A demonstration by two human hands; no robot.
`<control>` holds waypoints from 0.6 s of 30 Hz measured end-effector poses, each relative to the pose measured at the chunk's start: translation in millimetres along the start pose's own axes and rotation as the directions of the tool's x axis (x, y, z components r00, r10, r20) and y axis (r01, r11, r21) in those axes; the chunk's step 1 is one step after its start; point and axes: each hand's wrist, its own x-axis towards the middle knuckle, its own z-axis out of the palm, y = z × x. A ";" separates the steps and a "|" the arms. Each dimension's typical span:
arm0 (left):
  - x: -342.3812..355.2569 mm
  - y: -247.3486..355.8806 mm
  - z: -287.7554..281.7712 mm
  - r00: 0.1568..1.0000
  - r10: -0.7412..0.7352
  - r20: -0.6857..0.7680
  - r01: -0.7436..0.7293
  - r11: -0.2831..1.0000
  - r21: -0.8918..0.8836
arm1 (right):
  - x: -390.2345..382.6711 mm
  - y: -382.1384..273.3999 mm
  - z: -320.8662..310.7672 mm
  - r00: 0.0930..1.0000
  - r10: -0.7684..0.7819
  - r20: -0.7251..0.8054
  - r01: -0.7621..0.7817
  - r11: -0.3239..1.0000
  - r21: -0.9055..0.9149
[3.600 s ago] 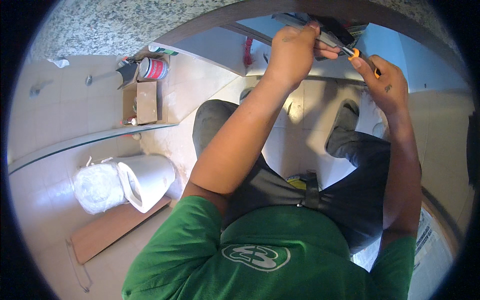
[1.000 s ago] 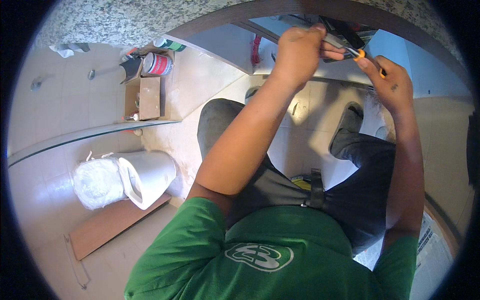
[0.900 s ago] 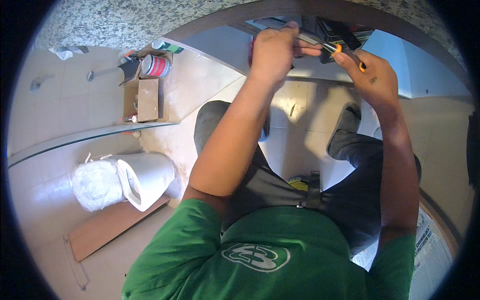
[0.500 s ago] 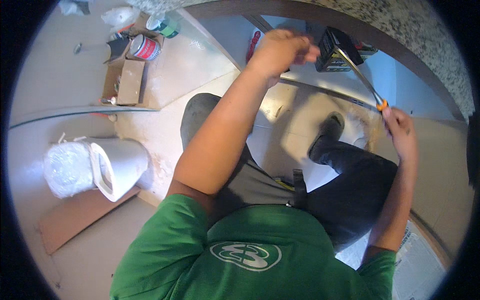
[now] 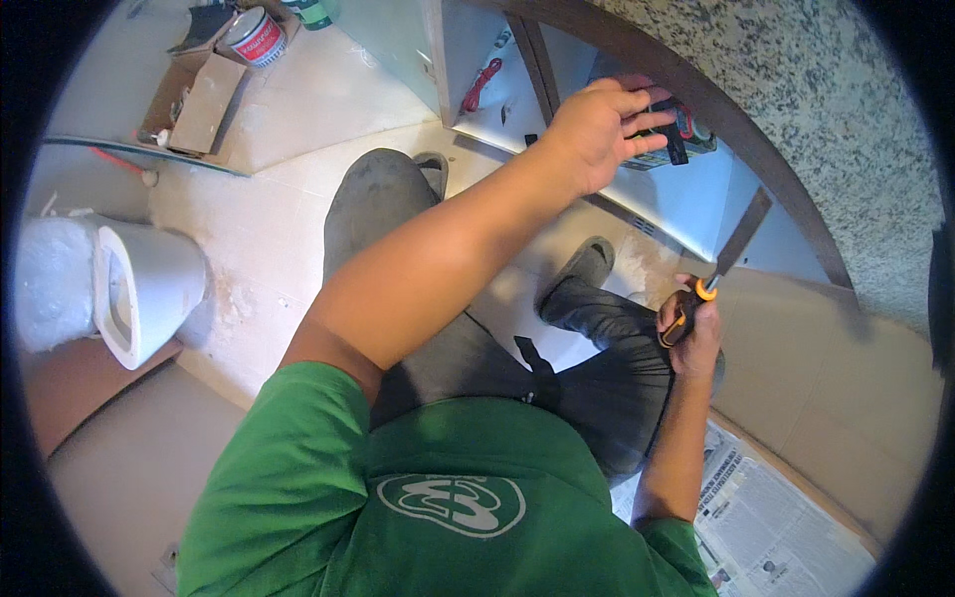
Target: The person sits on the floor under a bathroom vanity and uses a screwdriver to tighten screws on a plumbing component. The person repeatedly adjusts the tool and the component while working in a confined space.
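1. Black and orange, the handle of the hand tool (image 5: 686,316) lies in the right hand (image 5: 693,333), whose fingers are wrapped round it. The tool is on the near side of the cabinet (image 5: 696,204), its flat metal blade tilted up toward the cabinet's right-hand part; whether they touch cannot be told.
2. The left hand (image 5: 607,129) is at the cabinet's mouth, fingers spread and a little curled, gripping nothing visible. It partly covers a dark box (image 5: 652,157) inside; contact is unclear, as are the box's contents.
3. Left of a dark upright in the cabinet, another compartment holds a coiled red cord (image 5: 480,87).
4. Well left of the cabinet stands a cardboard box (image 5: 204,104), flap raised, with small items inside, one white-tipped; the others are too small to tell.
5. Just beside that box, also left of the cabinet, are a red-and-white can (image 5: 257,38) and a green container (image 5: 310,12), contents hidden.
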 end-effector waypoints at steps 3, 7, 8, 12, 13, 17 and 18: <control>-2.0 -2.5 6.0 1.000 -0.011 -0.029 0.011 1.000 0.007 | 5.1 6.3 -4.2 1.000 0.020 0.003 -0.020 0.998 -0.064; -1.7 0.9 5.1 0.999 -0.024 -0.035 0.026 0.998 0.052 | 6.2 11.6 2.2 0.999 0.019 -0.033 -0.024 0.988 -0.154; -0.9 1.3 3.9 0.999 -0.030 -0.031 0.032 0.997 0.064 | 4.5 9.6 2.1 0.999 0.029 -0.033 -0.035 0.981 -0.192; -1.7 4.5 -1.4 0.999 -0.005 -0.043 0.011 0.989 0.151 | 2.6 -2.1 20.2 0.998 0.020 -0.066 -0.037 0.960 -0.276; -0.8 4.6 -3.0 0.999 0.003 -0.037 0.003 0.989 0.145 | 2.6 -4.5 24.4 0.997 0.003 -0.071 -0.023 0.962 -0.270; -5.6 4.5 2.1 0.999 -0.034 -0.005 0.034 0.997 0.067 | 7.4 -11.5 28.2 0.996 -0.011 -0.091 -0.016 0.956 -0.293; -4.2 3.1 0.8 0.999 -0.052 0.013 0.051 0.997 0.050 | 9.1 -13.0 30.1 0.995 -0.022 -0.093 -0.005 0.958 -0.288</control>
